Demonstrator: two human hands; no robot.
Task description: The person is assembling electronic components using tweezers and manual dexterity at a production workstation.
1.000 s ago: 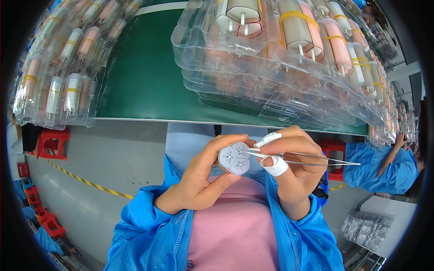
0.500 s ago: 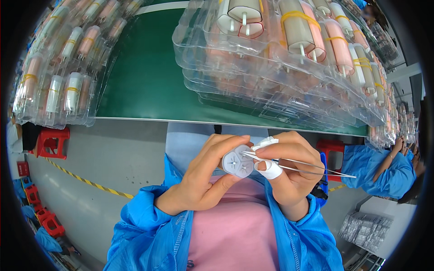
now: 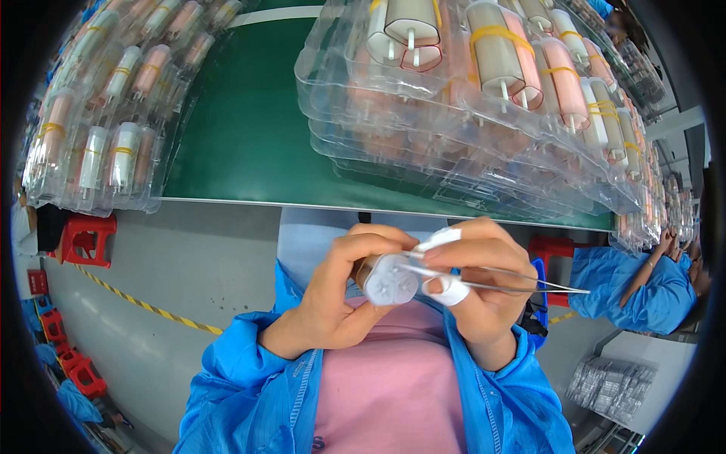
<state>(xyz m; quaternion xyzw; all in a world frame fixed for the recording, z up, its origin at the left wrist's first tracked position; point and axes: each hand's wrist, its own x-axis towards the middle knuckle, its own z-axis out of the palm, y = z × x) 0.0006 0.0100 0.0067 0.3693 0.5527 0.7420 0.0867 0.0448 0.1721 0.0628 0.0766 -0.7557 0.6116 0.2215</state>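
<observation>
My left hand (image 3: 333, 291) is closed round a short cylinder, its pale grey round end piece (image 3: 390, 281) turned up toward me. That end has sections and small raised points, slightly blurred. My right hand (image 3: 488, 284) grips metal tweezers (image 3: 522, 290), whose far end sticks out to the right. The tweezer tips reach the right edge of the end piece; whether they pinch anything cannot be made out. White tape (image 3: 448, 290) wraps my right thumb, and more white wrapping covers a right finger. Both hands are above my lap, in front of the table edge.
Stacked clear plastic trays (image 3: 461, 144) of grey, white and pink cylinders with yellow bands stand on the green table (image 3: 234, 151). More trays (image 3: 94, 163) are at the left. A person in blue (image 3: 635, 284) works at the right, near a red stool. Another red stool (image 3: 89, 238) stands left.
The cylinder in my left hand has tilted and shifted slightly left and down, showing more of its side. My right hand and the tweezers have moved slightly left.
</observation>
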